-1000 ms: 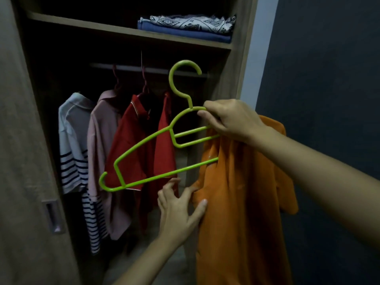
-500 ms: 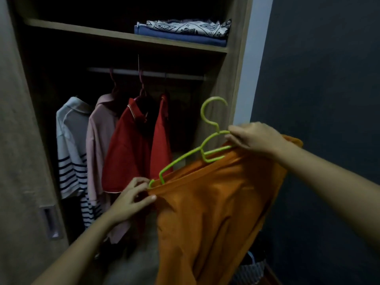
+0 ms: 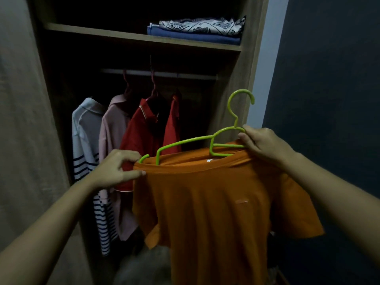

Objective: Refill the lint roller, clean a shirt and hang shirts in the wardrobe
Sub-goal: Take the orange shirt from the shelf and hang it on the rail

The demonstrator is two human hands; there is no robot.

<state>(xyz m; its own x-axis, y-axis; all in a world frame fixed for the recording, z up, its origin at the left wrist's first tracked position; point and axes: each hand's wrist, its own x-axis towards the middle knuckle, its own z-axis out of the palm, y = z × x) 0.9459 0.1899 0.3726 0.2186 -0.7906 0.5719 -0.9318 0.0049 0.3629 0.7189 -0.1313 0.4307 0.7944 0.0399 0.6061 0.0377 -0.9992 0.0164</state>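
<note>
In front of an open wardrobe (image 3: 254,58), a person holds an orange shirt (image 3: 216,202) at chest height. The left hand (image 3: 117,169) pinches the shirt's neck edge between thumb and fingers, right beside the tip of a green hanger (image 3: 212,137) that pokes out of the opening. The right hand (image 3: 265,145) curls round the hanger's other shoulder where it meets the collar. The grip looks meant to stretch the neck wide so the hanger's arms can settle inside. One arm is partly in, and the shirt does not yet sit square on both shoulders. The body of the shirt hangs loose below, touching nothing.

The hook stands upright above the right hand, close to the wardrobe's right wall, so a lift straight up risks catching that edge.

Further in, a striped shirt (image 3: 86,130), a pink shirt (image 3: 112,130) and a red shirt (image 3: 144,136) hang pressed together on the left of the rail (image 3: 164,74). The stretch of rail between the red shirt and the right wall appears bare, the likeliest room for the newcomer. Above, a shelf (image 3: 123,37) caps the space, leaving little headroom over the rail. Folded clothes (image 3: 195,30) rest at its right end.
</note>
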